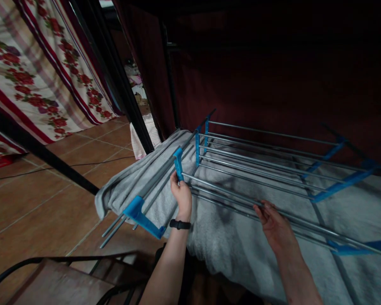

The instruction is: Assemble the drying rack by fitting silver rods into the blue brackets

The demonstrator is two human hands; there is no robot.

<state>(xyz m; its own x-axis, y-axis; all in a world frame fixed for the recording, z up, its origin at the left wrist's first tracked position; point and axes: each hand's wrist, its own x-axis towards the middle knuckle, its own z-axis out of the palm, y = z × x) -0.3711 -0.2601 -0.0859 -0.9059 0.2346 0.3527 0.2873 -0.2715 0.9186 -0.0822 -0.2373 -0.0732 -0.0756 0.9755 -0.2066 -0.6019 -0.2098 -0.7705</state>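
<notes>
In the head view, the left grip point(181, 198) pinches a blue bracket point(178, 163) at the end of a metal rod point(222, 188). Farther right along that rod, the right grip point(274, 226) has its fingers curled around it. Beyond both grips, the rack point(197, 148) rests on a grey blanket point(222, 243); another blue connector point(135, 207) sits left of the left grip.

**Grey-blanketed bed bears a metal rack**

A soft grey blanket point(235, 245) covers the bed point(117, 197), bunched into loose folds at its left end and draping unevenly over the near edge. The rack point(220, 187) rests on it, thin rods running along the bed between blue end pieces point(135, 207). At the left, several rod tips jut beyond the blanket, above the brown tiled floor point(51, 203).
</notes>
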